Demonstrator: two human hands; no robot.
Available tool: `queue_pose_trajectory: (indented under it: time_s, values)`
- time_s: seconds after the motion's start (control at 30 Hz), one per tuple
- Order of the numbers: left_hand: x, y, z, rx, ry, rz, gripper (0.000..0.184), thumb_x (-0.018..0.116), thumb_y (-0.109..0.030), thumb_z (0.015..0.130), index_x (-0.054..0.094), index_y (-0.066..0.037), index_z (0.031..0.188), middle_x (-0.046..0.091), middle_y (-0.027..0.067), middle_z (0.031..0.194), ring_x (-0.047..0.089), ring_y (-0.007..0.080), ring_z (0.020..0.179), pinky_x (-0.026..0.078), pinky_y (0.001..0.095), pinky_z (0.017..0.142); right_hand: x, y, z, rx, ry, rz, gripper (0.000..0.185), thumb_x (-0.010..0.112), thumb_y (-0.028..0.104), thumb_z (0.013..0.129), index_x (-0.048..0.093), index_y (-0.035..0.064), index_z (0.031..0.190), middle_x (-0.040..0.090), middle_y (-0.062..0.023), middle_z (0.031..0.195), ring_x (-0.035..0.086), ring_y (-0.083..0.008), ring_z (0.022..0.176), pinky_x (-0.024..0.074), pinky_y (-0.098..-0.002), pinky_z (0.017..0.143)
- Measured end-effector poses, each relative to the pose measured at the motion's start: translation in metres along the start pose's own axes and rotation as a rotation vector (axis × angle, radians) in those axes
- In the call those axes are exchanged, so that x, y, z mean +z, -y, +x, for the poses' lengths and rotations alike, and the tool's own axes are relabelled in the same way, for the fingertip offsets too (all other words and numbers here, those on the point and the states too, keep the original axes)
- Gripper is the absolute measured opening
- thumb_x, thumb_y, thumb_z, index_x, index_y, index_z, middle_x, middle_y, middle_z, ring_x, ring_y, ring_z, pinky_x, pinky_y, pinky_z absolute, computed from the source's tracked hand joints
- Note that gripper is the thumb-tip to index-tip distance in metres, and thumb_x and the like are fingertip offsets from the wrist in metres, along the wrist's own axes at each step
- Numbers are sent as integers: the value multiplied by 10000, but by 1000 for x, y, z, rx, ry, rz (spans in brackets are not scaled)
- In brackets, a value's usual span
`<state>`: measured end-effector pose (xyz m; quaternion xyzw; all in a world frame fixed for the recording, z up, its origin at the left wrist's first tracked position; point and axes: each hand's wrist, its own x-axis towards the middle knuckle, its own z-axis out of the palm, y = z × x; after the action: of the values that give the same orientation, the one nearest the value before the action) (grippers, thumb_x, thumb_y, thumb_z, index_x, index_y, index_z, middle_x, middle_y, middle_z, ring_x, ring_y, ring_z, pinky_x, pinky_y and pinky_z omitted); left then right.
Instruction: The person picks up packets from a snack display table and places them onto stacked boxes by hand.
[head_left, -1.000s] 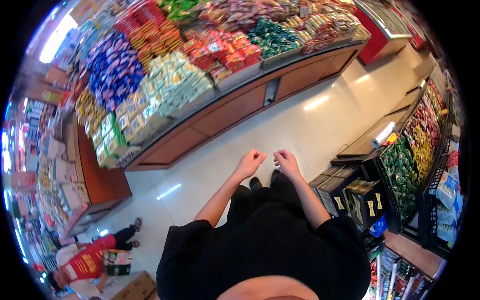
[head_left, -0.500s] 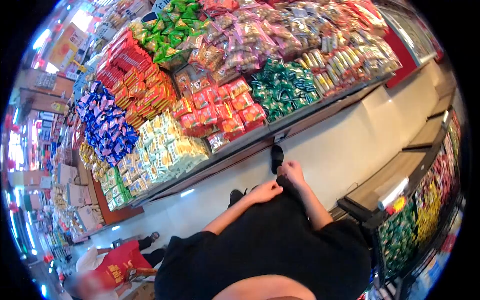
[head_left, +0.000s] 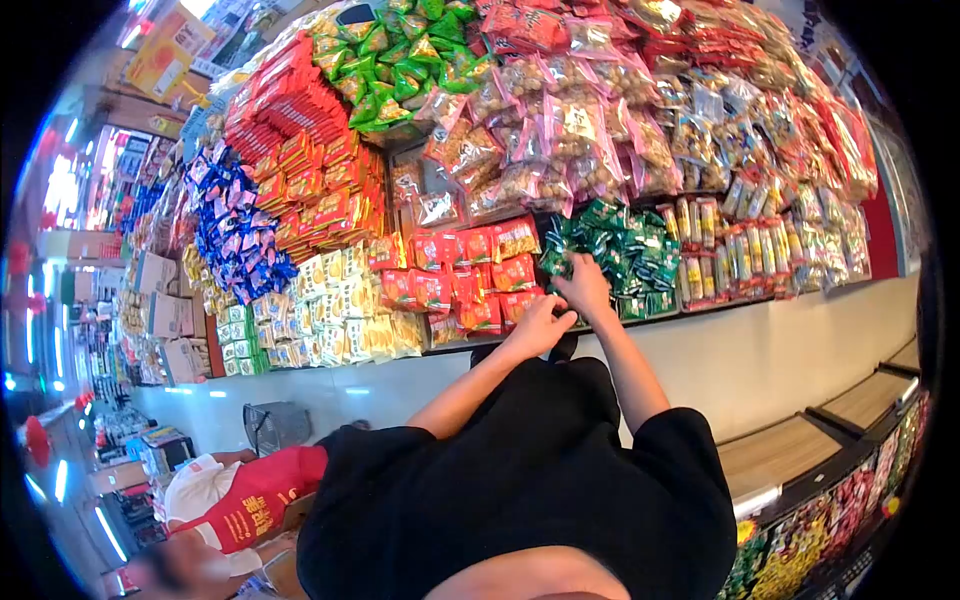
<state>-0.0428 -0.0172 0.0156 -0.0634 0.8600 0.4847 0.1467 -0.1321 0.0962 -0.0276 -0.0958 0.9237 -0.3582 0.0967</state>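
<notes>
Hands (head_left: 587, 289) now at green-packet bin (head_left: 652, 317)

A shop — heaped snack packets (head_left: 635, 255)

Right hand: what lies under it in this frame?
Dark green packets show beyond and beside the right hand, with red packets to its left. Whatever lies directly beneath it is covered, so a packet held there cannot be confirmed.

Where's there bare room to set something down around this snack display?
The pale floor between the display and the wooden boards at lower right looks bare, as do the boards. The display is crowded: red packets sit tightly by the left hand, dark green packets by the right hand.
</notes>
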Motion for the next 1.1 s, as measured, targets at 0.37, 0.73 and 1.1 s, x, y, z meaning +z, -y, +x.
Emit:
queue_pose_trajectory:
  time_s: [0.37, 0.73, 1.1]
  values:
    - [-2, 7, 24, -2, 49, -1, 348, 613, -289, 849, 549, 12, 1012, 576, 159, 936, 604, 230, 792, 474, 348, 693, 18, -24, 16, -71, -74, 39, 384, 677, 105, 602, 507, 5, 932, 537, -167, 935, 503, -352, 909, 433, -408, 794]
    - [-32, -11, 36, 127, -265, 66, 354, 559, -332, 874, 512, 1, 986, 550, 188, 955, 568, 370, 856, 452, 431, 717, -20, -1, 16, 9, -145, 446, 201, 499, -56, 575, 411, 40, 727, 411, -32, 653, 401, -141, 648, 352, -270, 590]
    - [-84, -27, -21, 228, -137, 273, 376, 546, -396, 818, 555, -25, 754, 598, 164, 725, 597, 360, 697, 456, 463, 602, -7, 46, -6, -51, 191, 768, 254, 312, -113, 533, 425, 41, 700, 427, -8, 694, 382, -116, 681, 305, -224, 602]
